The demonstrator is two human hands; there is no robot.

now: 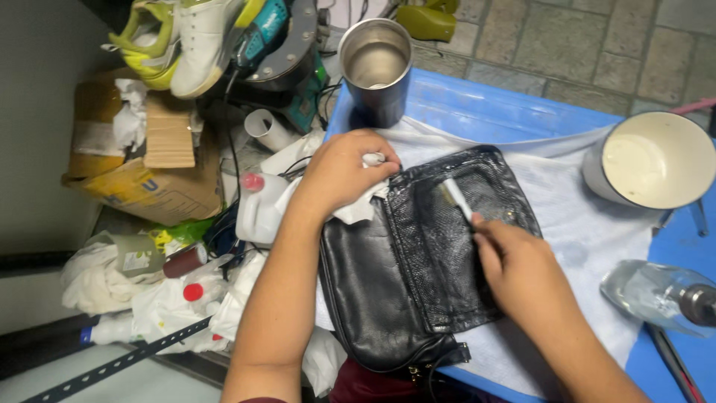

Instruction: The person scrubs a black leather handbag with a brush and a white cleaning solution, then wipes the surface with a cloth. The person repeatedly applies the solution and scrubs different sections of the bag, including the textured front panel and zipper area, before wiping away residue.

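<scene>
Black leather handbag (403, 276): lies flat on a white cloth (589, 224) near the blue table's (477, 104) left edge, flap upward for access. Left hand (339, 172) clenches a crumpled white rag (358, 209), pinning the bag's upper corner steady. Right hand (514, 269) pinches a small white brush (457, 198), bristles against the flap. Steel cup (375, 71) stands at the far left corner; white pot (652, 160) at the right edge.

we are seeing the black handbag (388, 283) only in part: its lower end is running under the bottom edge, and our left hand (339, 172) is covering its upper left corner. the white cloth (358, 209) is mostly lying hidden beneath that hand. the clear bottle (664, 297) is being cut off at the right edge. the brush (457, 198) bristles are too small to resolve.
</scene>
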